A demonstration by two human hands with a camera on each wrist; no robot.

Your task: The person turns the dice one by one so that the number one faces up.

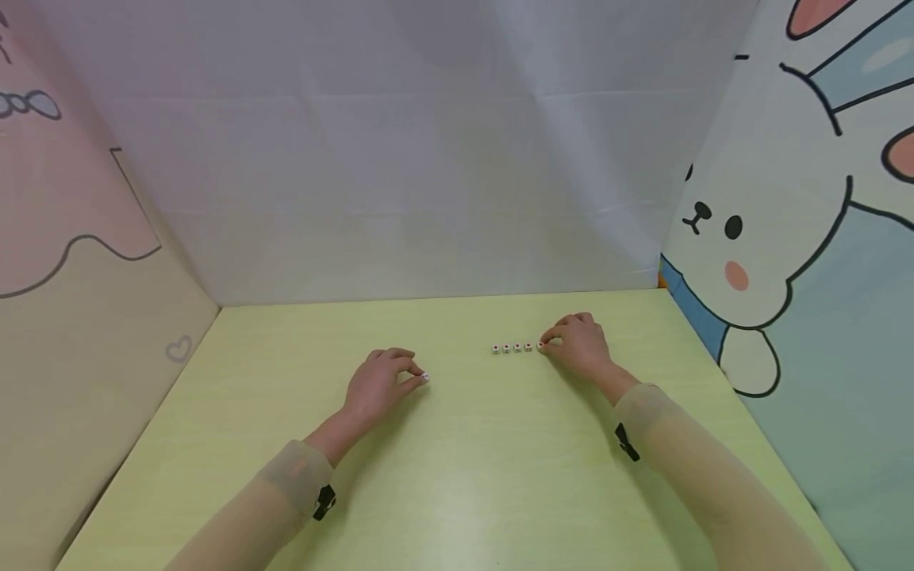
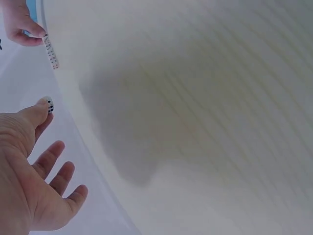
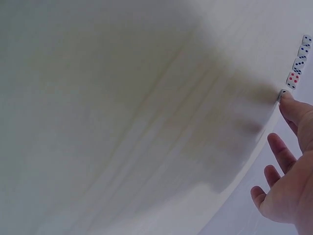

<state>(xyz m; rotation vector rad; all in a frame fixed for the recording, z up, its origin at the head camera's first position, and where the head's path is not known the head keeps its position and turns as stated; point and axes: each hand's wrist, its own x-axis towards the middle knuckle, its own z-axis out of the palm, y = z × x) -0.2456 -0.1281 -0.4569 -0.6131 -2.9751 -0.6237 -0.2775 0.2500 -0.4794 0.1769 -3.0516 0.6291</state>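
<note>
Between thumb and forefinger my left hand [image 1: 378, 385] pinches a white die [image 2: 49, 104] with dark pips, held up left of the row. My right hand [image 1: 581, 346] pinches another white die [image 3: 282, 95] at the right end of a row of several dice [image 1: 512, 348]. That row runs left to right on the table, the dice close side by side. In the right wrist view, a die with red pips [image 3: 293, 78] is nearest to the pinched one, and others with blue pips [image 3: 304, 51] stand beyond it. The other fingers of both hands are spread loosely.
The pale yellow-green table [image 1: 443, 476] reaches back to a white cloth wall [image 1: 428, 174]. A cartoon-printed panel [image 1: 842, 317] rises along the right edge, a pink and cream one [image 1: 86, 349] along the left. Both forearms wear light sleeves with black clips.
</note>
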